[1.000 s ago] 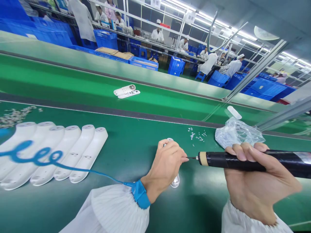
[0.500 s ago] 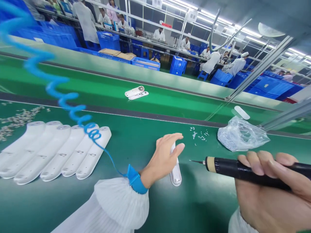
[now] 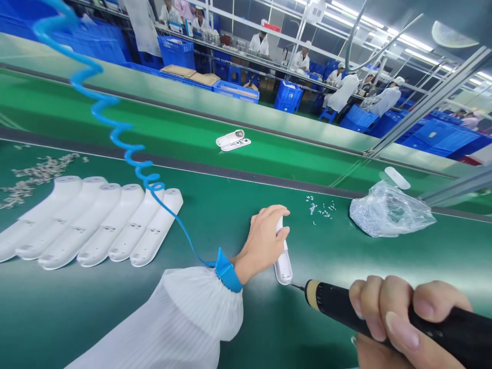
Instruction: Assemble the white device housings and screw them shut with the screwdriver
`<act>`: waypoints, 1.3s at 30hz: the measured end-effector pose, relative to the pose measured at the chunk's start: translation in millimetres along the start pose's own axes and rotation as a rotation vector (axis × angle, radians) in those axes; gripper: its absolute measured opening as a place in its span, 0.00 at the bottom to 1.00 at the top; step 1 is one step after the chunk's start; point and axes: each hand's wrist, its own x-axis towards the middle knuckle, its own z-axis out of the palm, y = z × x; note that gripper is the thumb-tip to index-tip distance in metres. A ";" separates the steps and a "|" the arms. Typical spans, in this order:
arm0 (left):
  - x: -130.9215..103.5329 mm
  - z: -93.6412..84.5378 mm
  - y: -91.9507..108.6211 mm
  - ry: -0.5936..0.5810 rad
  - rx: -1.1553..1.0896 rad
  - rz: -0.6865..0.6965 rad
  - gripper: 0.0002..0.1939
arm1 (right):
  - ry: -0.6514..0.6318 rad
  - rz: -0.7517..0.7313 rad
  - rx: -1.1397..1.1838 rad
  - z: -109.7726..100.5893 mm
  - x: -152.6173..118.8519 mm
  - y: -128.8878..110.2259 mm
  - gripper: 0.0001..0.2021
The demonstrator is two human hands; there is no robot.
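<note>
My left hand (image 3: pixel 265 238) is closed around a white plastic housing (image 3: pixel 283 266) lying on the green work surface, and covers much of its upper part. The housing's open, hollow lower end shows below my fingers. In my right hand (image 3: pixel 403 312) is a black electric screwdriver (image 3: pixel 346 305) with a cream collar, held nearly level. Its thin bit points left, just beside the housing's lower end; whether it touches I cannot tell. A blue wrist strap (image 3: pixel 227 271) on my left wrist joins a coiled blue cord (image 3: pixel 132 154).
A row of several white housings (image 3: pixel 144 230) lies left, with a heap of small parts (image 3: pixel 42 171) behind. Small screws (image 3: pixel 323 209) lie scattered beyond my hands, near a clear plastic bag (image 3: pixel 388 210). An opened white device (image 3: pixel 233 141) rests on the green conveyor belt (image 3: pixel 165 133).
My right hand has brought the screwdriver down and left, its bit now close to the housing's lower end. My left thumb has closed in on the housing. The view has shifted slightly.
</note>
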 end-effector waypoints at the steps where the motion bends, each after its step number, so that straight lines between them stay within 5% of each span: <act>1: -0.2 0.4 -0.7 0.000 -0.001 0.003 0.19 | -0.015 0.000 0.014 -0.4 -1.3 2.5 0.14; 21: 0.5 3.8 -3.6 0.028 0.043 0.010 0.18 | -0.008 0.093 -0.027 36.1 -7.3 2.7 0.10; 31: 7.4 1.7 -1.9 0.012 0.077 0.026 0.17 | -0.096 0.167 0.102 18.0 1.3 1.4 0.09; 34: 10.3 -3.3 -2.8 -0.027 0.084 -0.018 0.17 | 0.100 0.163 0.221 -8.9 17.3 -1.1 0.09; 39: 10.0 -2.7 0.6 -0.046 0.113 -0.132 0.24 | 0.789 0.176 0.323 -83.9 68.1 12.3 0.09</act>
